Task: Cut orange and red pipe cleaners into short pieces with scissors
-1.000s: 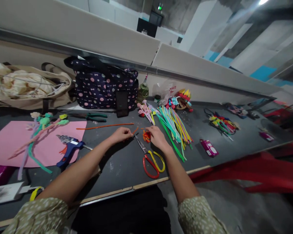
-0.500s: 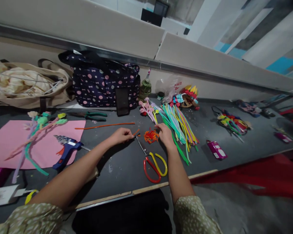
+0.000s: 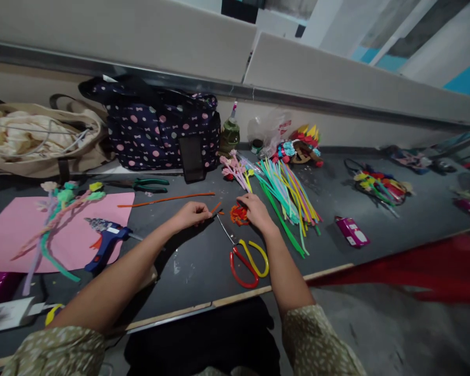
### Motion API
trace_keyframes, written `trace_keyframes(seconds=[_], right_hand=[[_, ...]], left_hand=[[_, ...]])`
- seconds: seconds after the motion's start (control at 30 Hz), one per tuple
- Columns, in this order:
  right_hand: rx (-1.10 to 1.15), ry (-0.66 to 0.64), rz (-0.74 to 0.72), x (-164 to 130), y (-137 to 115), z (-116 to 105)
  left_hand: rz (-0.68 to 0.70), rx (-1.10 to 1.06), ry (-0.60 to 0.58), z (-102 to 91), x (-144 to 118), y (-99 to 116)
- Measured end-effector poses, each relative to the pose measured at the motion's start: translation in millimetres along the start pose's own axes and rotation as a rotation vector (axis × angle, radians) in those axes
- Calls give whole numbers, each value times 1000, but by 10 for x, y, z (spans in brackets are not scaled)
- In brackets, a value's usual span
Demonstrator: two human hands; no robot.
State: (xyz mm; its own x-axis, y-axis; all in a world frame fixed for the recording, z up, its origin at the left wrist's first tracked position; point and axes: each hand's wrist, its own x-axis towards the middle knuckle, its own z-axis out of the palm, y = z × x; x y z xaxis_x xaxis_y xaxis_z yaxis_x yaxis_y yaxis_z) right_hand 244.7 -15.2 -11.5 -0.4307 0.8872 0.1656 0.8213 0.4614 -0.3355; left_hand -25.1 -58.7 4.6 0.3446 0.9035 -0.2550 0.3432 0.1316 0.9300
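Observation:
My left hand [image 3: 194, 214] pinches a short orange pipe cleaner piece [image 3: 216, 208], low over the dark table. Just right of it, the tips of scissors [image 3: 234, 239] with one red and one yellow handle point toward these fingers; the scissors lie on the table. My right hand [image 3: 256, 213] is at the right side of a small heap of cut orange and red pieces [image 3: 238, 214]. Its fingers are bent together over the heap's edge, and whatever is between them is hidden. A long orange pipe cleaner [image 3: 166, 199] lies behind my left hand.
Many-coloured pipe cleaners [image 3: 288, 196] lie to the right, near a purple box [image 3: 352, 231]. On the left, a blue glue gun [image 3: 107, 241] and pipe-cleaner flowers rest on pink paper [image 3: 0, 230]. Green-handled pliers [image 3: 151, 184], a phone [image 3: 191, 159] and a dotted bag [image 3: 156, 130] stand behind.
My right hand has shifted left, its fingers now over the edge of the orange heap. My left hand still pinches the short orange piece. The whole view has tilted slightly.

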Motion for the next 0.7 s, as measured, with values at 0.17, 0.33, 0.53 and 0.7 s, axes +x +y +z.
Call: trace_keyframes(seconds=[0.17,0.33,0.53,0.7], right_hand=[[34,5,-27,-15,-121,-30],[63,0,-176,-20,-314,5],[-92,-97,-269,41,-493,137],[-127,-50,-185,-22,-405,5]], left_hand=[[10,-6,10,4,-26,29],[21,-27,13,5,-33,34],[8,-54,16,17,-36,26],[5,-59,24,12,-28,5]])
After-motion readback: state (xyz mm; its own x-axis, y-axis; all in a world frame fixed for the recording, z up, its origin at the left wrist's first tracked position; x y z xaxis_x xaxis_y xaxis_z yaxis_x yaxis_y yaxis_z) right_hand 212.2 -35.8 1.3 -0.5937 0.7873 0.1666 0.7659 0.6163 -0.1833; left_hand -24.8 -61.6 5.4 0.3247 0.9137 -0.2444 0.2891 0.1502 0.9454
